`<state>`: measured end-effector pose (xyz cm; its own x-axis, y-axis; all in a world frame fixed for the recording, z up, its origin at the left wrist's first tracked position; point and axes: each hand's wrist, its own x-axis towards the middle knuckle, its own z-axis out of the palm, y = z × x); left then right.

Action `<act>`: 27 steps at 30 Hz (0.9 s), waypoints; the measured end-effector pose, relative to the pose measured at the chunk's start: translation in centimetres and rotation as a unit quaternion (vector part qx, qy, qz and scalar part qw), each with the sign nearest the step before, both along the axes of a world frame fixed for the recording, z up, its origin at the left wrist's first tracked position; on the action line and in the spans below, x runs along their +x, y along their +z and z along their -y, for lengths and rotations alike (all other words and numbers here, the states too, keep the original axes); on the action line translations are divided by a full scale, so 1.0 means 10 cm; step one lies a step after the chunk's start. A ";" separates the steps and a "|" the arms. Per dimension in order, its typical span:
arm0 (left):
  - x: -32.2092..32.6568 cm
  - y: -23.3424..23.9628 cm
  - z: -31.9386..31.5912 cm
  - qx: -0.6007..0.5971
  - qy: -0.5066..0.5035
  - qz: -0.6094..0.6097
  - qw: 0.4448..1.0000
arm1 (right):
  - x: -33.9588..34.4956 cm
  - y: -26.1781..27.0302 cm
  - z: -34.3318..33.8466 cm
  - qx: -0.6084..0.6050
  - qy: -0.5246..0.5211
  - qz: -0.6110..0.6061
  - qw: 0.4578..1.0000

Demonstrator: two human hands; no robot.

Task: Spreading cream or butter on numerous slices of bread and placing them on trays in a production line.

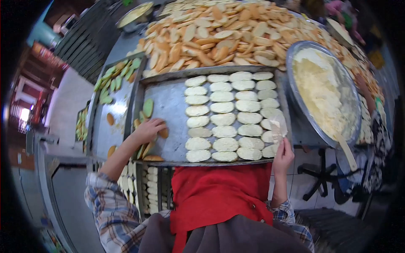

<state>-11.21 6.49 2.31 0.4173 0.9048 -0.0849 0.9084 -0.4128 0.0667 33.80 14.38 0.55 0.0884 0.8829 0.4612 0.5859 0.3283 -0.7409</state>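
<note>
Before me lies a metal baking tray [164,82], its right part laid with rows of oval bread slices [222,107] coated in pale cream. My left hand [150,129] is at the tray's left side, its fingers on a brown-crusted bread slice [163,133]; whether they grip it is unclear. Around that hand lie more uncoated slices, and a green slice [148,107] is just above it. At the tray's right edge my right hand [283,155] pinches a thin, pale, flat scraper or sheet [278,128], which overlaps the coated slices there.
A large metal bowl [289,63] of pale cream with a spatula [346,151] stands to the right. Bread slices are heaped [218,41] behind the tray. Another tray [95,126] with green and brown slices is at left. A person's arm [364,90] reaches in at far right.
</note>
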 end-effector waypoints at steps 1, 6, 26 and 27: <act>0.00 -0.01 -0.02 -0.029 0.019 0.005 0.999 | 0.03 0.10 -0.03 0.012 -0.016 0.017 1.000; 0.06 -0.05 0.05 -0.107 0.148 -0.079 0.980 | 0.37 0.84 -0.41 0.001 -0.028 0.003 1.000; 0.73 0.59 0.72 0.129 0.341 0.618 0.697 | 0.60 0.87 -2.67 -0.245 0.255 0.450 0.820; 0.75 0.61 0.75 0.110 0.348 0.651 0.666 | 0.69 0.92 -2.62 -0.286 0.261 0.382 0.839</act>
